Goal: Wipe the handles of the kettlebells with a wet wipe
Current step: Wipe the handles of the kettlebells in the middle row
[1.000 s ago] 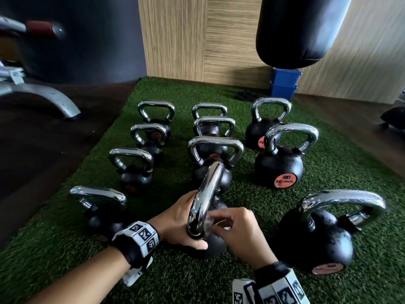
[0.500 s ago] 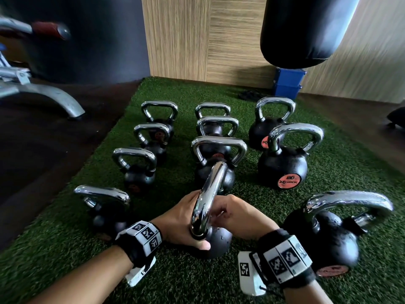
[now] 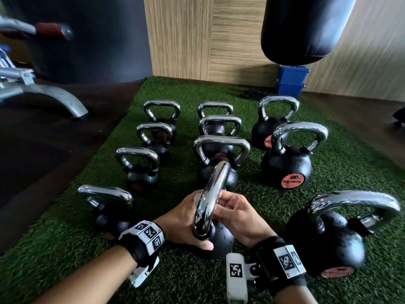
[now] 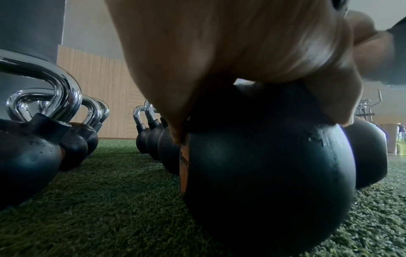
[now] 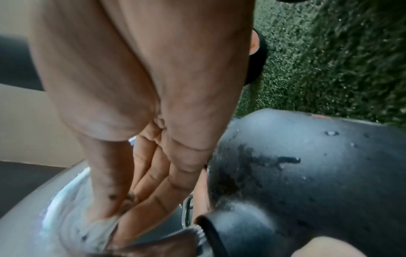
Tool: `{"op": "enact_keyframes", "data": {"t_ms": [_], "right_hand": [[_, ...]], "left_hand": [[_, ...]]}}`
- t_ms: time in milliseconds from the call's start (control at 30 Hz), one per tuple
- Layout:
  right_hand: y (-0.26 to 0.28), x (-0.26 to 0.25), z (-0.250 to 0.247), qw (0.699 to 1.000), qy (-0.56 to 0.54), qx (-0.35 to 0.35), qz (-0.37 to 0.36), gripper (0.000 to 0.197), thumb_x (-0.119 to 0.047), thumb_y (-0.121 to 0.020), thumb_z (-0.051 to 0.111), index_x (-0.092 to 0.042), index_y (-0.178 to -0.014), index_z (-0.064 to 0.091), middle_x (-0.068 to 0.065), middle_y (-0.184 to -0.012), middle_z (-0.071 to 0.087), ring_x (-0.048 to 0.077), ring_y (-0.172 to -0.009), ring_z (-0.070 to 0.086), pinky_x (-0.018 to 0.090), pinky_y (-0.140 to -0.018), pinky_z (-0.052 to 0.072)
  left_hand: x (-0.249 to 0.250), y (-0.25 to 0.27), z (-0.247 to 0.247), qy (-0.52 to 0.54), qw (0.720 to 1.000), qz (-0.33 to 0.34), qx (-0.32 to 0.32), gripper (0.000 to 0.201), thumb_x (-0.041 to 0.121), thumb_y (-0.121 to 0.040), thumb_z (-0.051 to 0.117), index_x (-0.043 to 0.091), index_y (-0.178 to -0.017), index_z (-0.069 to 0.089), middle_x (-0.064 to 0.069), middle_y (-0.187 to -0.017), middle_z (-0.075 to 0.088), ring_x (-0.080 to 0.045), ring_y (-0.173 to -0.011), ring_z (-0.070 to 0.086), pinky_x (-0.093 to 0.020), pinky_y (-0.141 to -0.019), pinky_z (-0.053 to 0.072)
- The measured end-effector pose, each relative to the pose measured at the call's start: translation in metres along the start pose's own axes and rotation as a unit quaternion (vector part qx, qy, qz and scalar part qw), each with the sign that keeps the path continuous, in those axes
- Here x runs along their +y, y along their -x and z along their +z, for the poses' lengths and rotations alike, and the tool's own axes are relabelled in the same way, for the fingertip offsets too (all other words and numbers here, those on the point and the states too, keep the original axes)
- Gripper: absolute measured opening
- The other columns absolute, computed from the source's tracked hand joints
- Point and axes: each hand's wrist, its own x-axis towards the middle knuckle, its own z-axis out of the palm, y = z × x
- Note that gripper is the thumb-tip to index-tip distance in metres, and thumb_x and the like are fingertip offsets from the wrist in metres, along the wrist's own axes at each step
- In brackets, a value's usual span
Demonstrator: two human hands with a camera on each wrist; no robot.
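Observation:
A black kettlebell (image 3: pixel 221 240) with a chrome handle (image 3: pixel 211 194) stands on the green turf right in front of me. My left hand (image 3: pixel 184 222) grips it from the left where the handle meets the ball, thumb curled under (image 3: pixel 205 245); in the left wrist view the palm (image 4: pixel 230 43) covers the top of the ball (image 4: pixel 263 165). My right hand (image 3: pixel 234 213) reaches in from the right. Its thumb and fingers pinch a greyish wet wipe (image 5: pixel 96 229) against the handle (image 5: pixel 28 217).
Several more chrome-handled kettlebells stand in rows on the turf mat (image 3: pixel 350 163), a big one close at the right (image 3: pixel 328 244) and a small one at the left (image 3: pixel 109 207). A black punching bag (image 3: pixel 306 29) hangs over a blue box (image 3: pixel 291 82). A metal machine frame (image 3: pixel 54 97) is at the left.
My right hand has slid up the handle from its near lower end and turned, so the wristband now faces up. The left hand has kept its grip.

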Motion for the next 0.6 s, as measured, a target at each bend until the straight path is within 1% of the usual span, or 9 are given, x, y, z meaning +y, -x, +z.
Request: {"op": "enact_keyframes", "data": {"t_ms": [67,100,167,233,300,367,433,500,600], "right_hand": [[-0.002,0.001,0.001,1.000,-0.026,-0.007,0.008,0.043,0.008,-0.085,0.064,0.026,-0.120,0.047,0.029,-0.107,0.066,0.033,-0.090,0.069,0.039,-0.086,0.057],[-0.003,0.000,0.001,0.999,-0.030,-0.006,0.012,0.043,0.009,-0.084,0.064,0.025,-0.120,0.047,0.028,-0.105,0.068,0.032,-0.089,0.071,0.039,-0.085,0.058],[-0.007,-0.002,0.002,0.999,-0.043,0.016,0.006,0.041,0.011,-0.082,0.065,0.023,-0.118,0.050,0.026,-0.101,0.070,0.031,-0.085,0.072,0.040,-0.082,0.059],[-0.013,-0.003,0.002,0.995,-0.074,0.065,-0.016,0.034,0.013,-0.080,0.065,0.016,-0.113,0.055,0.024,-0.097,0.071,0.029,-0.083,0.073,0.038,-0.080,0.062],[-0.019,-0.003,0.002,0.988,-0.095,0.113,-0.034,0.033,0.016,-0.078,0.067,0.009,-0.109,0.056,0.021,-0.092,0.072,0.027,-0.079,0.074,0.035,-0.075,0.062],[-0.022,-0.001,0.004,0.984,-0.092,0.143,-0.048,0.034,0.014,-0.073,0.068,0.006,-0.103,0.055,0.020,-0.086,0.073,0.027,-0.075,0.074,0.033,-0.068,0.062],[-0.024,0.002,0.006,0.980,-0.073,0.172,-0.069,0.037,0.012,-0.066,0.078,0.003,-0.095,0.056,0.020,-0.082,0.073,0.026,-0.071,0.074,0.032,-0.064,0.061],[-0.029,0.003,0.005,0.969,-0.027,0.223,-0.101,0.037,0.012,-0.063,0.082,0.000,-0.088,0.057,0.022,-0.083,0.072,0.027,-0.071,0.073,0.032,-0.062,0.060],[-0.036,-0.002,0.000,0.940,0.072,0.303,-0.137,0.033,0.015,-0.067,0.080,-0.010,-0.079,0.062,0.024,-0.084,0.071,0.028,-0.074,0.069,0.035,-0.066,0.059]], "left_hand": [[-0.002,0.001,0.000,-0.015,1.000,-0.007,-0.002,0.103,0.034,-0.058,0.098,0.049,-0.134,0.030,0.010,-0.136,0.048,0.004,-0.131,0.047,-0.025,-0.120,0.036],[-0.004,0.001,0.001,-0.019,1.000,-0.008,0.002,0.109,0.032,-0.058,0.100,0.052,-0.135,0.025,0.011,-0.141,0.043,0.003,-0.135,0.043,-0.017,-0.119,0.031],[-0.006,0.001,0.001,-0.026,1.000,-0.002,0.007,0.117,0.037,-0.057,0.098,0.067,-0.132,0.014,0.026,-0.143,0.029,0.013,-0.137,0.032,-0.003,-0.113,0.024],[-0.004,0.001,0.001,-0.030,1.000,-0.008,0.003,0.108,0.051,-0.052,0.091,0.067,-0.127,0.016,0.030,-0.135,0.029,0.007,-0.131,0.038,-0.007,-0.112,0.030],[-0.001,0.002,0.001,-0.032,0.999,-0.017,0.004,0.103,0.051,-0.050,0.091,0.055,-0.123,0.019,0.018,-0.128,0.042,-0.006,-0.124,0.046,-0.018,-0.113,0.038],[-0.001,0.002,0.001,-0.030,0.999,-0.010,0.011,0.105,0.037,-0.052,0.099,0.049,-0.122,0.021,0.006,-0.130,0.045,-0.014,-0.128,0.047,-0.011,-0.113,0.033],[0.003,0.002,0.000,-0.028,0.999,0.011,0.012,0.103,0.043,-0.052,0.094,0.048,-0.124,0.021,0.001,-0.137,0.043,-0.020,-0.136,0.043,-0.010,-0.116,0.025],[0.007,0.002,0.000,-0.022,1.000,0.017,0.002,0.102,0.056,-0.050,0.083,0.051,-0.128,0.016,0.006,-0.143,0.039,-0.019,-0.143,0.036,-0.019,-0.122,0.024],[0.003,0.003,0.000,-0.033,0.999,0.027,0.003,0.105,0.057,-0.051,0.082,0.053,-0.129,0.012,0.024,-0.143,0.025,-0.017,-0.147,0.028,-0.005,-0.117,0.015]]}}
